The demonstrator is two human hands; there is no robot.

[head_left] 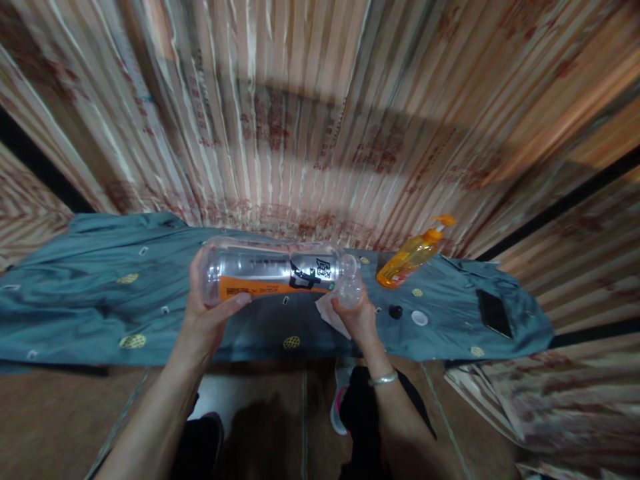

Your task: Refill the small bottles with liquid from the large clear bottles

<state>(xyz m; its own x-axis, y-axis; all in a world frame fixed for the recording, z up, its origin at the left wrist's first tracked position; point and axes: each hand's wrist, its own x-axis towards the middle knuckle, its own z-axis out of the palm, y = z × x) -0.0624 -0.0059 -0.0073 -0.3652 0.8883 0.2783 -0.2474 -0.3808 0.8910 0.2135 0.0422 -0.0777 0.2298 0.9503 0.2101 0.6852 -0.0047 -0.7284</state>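
A large clear bottle point(270, 270) with an orange and silver label lies sideways in the air above the cloth-covered table. My left hand point(213, 313) is wrapped round its base end, thumb on the label. Closed round a small clear container point(350, 291), my right hand point(360, 317) is at the bottle's neck end. The bottle's neck meets or overlaps the small container; the exact contact is unclear. Beneath my right hand is a white tissue point(333, 317).
An orange pump bottle point(407, 260) stands right of my hands. Nearer me are a black cap point(395, 311) and a white round lid point(419, 318). A dark phone point(494, 313) lies at the right end of the green cloth point(170, 293). A patterned curtain point(300, 120) hangs behind.
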